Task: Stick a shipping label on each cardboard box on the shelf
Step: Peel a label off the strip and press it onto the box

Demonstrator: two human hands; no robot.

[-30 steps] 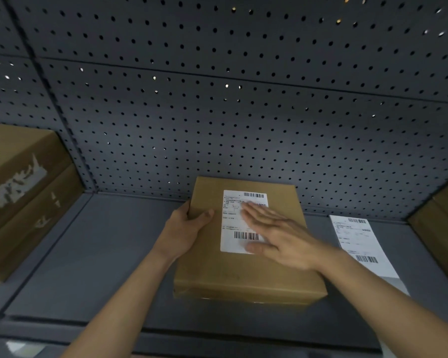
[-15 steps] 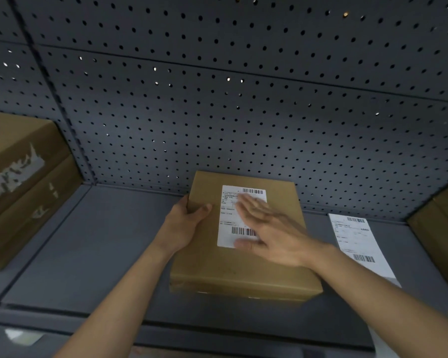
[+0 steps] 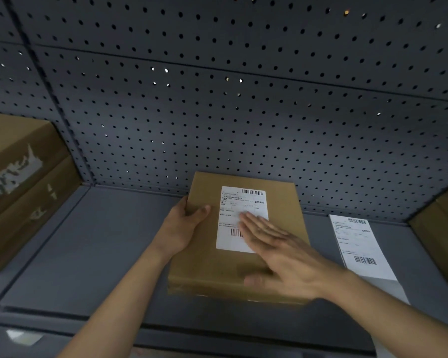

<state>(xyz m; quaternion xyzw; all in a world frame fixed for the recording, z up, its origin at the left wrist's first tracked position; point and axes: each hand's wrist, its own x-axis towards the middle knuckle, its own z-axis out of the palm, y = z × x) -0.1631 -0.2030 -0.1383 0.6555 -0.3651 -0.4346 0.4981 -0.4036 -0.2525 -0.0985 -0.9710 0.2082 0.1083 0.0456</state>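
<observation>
A flat brown cardboard box (image 3: 207,264) lies on the grey shelf (image 3: 93,254) in the middle of the view. A white shipping label (image 3: 239,205) with barcodes sits on its top face. My left hand (image 3: 183,224) grips the box's left edge, thumb on top. My right hand (image 3: 282,257) lies flat with straight fingers across the label's lower right part and the box top. A second white label sheet (image 3: 360,246) lies loose on the shelf to the right of the box.
A larger cardboard box (image 3: 16,182) with torn white tape marks stands at the left end of the shelf. Another box (image 3: 442,233) shows at the right edge. A perforated grey back panel (image 3: 243,112) rises behind. The shelf's front lip (image 3: 62,319) runs below.
My right hand has slid down and toward me over the label, uncovering its upper half. My left hand keeps its grip on the box's left edge.
</observation>
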